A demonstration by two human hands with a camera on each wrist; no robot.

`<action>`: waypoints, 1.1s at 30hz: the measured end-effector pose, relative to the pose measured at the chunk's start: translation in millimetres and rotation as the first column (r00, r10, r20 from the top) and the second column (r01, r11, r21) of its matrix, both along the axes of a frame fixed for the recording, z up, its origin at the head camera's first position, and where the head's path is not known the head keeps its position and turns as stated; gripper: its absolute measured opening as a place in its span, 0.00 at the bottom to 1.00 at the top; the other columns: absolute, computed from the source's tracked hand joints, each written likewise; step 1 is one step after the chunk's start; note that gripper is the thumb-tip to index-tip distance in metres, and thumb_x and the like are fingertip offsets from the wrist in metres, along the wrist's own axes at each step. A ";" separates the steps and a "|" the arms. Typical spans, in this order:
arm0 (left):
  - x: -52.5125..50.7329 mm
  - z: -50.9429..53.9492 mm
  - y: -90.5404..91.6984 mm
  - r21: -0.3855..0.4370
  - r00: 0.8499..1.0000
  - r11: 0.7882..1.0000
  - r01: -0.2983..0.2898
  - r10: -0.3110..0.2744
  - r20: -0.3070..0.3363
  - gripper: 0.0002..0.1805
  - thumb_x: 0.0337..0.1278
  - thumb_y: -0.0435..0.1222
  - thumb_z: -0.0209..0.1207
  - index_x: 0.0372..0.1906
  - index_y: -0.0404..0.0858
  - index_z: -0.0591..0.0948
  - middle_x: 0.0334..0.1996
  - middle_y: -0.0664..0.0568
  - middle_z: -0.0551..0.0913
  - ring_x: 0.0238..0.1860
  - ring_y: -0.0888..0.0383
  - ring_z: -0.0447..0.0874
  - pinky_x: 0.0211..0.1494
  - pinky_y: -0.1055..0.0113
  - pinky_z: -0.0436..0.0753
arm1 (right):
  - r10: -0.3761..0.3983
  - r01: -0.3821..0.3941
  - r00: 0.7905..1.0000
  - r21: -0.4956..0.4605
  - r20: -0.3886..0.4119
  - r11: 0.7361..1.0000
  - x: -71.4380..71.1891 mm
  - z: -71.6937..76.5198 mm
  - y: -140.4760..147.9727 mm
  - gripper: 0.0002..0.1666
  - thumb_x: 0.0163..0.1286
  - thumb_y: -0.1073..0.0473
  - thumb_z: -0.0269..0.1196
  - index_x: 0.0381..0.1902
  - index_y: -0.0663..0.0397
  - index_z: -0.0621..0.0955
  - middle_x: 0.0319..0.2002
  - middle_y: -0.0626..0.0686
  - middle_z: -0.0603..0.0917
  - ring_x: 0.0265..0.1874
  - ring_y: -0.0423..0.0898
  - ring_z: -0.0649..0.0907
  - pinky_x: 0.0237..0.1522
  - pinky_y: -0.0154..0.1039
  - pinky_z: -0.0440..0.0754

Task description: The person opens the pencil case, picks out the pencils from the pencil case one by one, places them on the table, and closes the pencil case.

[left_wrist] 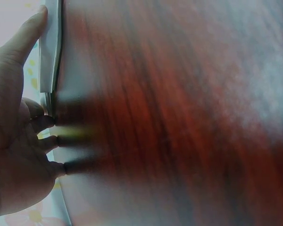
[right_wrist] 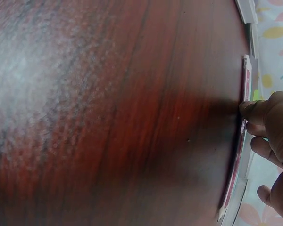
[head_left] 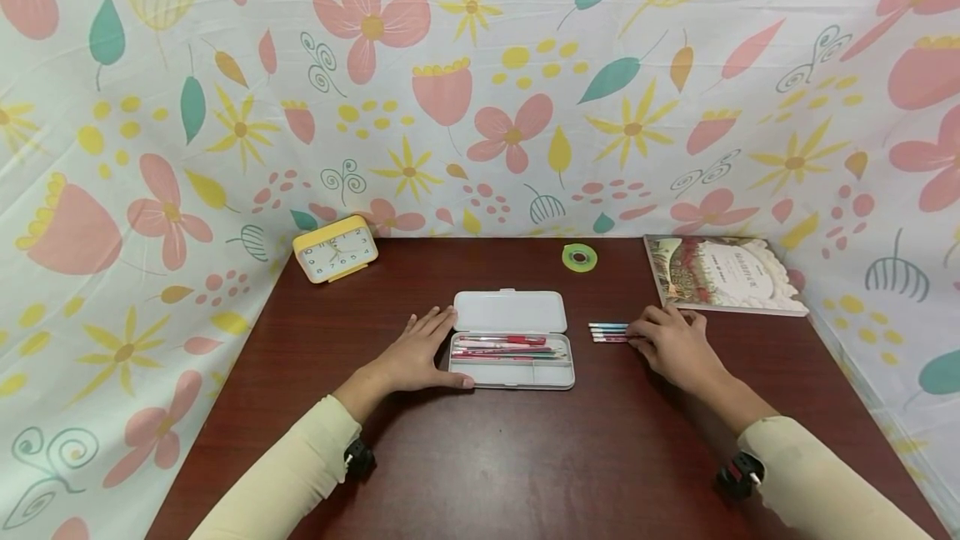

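Note:
A white pencil case stands with its lid swung back. In its rear compartment lie a red-capped pen and several pencils. My left hand rests at the case's left end, fingers extended along the side and thumb on the front rim; the left wrist view shows that thumb against the case edge. To the right of the case, several pencils lie side by side on the table. My right hand pinches them near their right part, thumb on the near side; their far ends are hidden under it.
A yellow clock stands at the back left of the brown table. Green tape lies near the back edge. Behind my right hand is a book. Patterned cloth hangs behind and at both sides.

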State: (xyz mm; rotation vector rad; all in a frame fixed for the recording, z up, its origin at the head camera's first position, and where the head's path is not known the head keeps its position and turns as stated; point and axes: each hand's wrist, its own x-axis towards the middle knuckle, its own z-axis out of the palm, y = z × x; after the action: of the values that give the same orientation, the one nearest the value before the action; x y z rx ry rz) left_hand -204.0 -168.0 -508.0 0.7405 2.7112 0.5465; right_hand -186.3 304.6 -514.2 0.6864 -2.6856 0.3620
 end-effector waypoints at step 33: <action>1.2 0.9 -0.1 0.015 1.000 1.000 0.005 -0.005 -0.003 0.71 0.58 0.73 0.70 0.92 0.39 0.51 0.93 0.46 0.49 0.93 0.40 0.42 0.92 0.34 0.43 | 0.125 -0.123 0.990 -0.035 0.067 0.992 -4.6 11.8 -87.0 0.06 0.73 0.59 0.77 0.47 0.48 0.93 0.44 0.48 0.89 0.46 0.50 0.81 0.59 0.77 0.75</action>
State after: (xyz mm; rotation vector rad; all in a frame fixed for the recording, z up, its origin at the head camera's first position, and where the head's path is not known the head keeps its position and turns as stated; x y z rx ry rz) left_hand -202.8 -168.1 -507.1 0.7524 2.7106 0.5654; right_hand -190.9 217.6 -502.4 0.8485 -2.7030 0.4655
